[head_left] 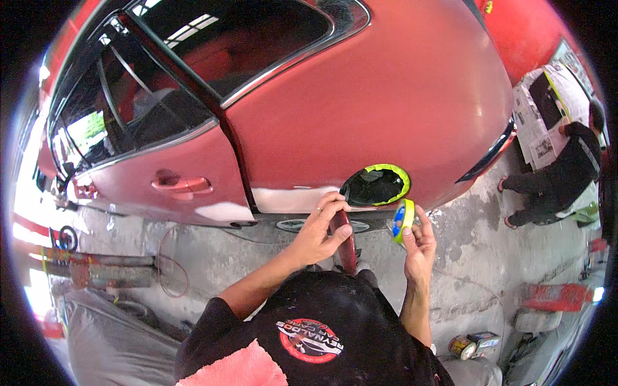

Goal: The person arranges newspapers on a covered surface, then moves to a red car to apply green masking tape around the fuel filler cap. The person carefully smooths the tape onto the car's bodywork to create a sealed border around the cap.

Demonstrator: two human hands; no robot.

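In front of me is the rear side of a red car [386, 90]. A round dark fuel filler opening [376, 188] sits in the panel, with yellow-green masking tape [405, 177] along its upper and right rim. The red fuel filler door [346, 251] stands swung out, edge toward me. My left hand [325, 225] is closed on it, thumb over its face and fingertips at the left rim of the opening. In my right hand [418, 248] is a roll of yellow-green tape [404, 220] with a blue core, held upright just right of the opening.
A pale patch [296, 199] marks the panel left of the opening, near the rear door handle [183, 185]. A person in dark clothes [560, 167] stands at the right beside newspaper sheets [541, 141]. A hose [172, 276], cans [462, 347] and a red stand [557, 296] are on the concrete floor.
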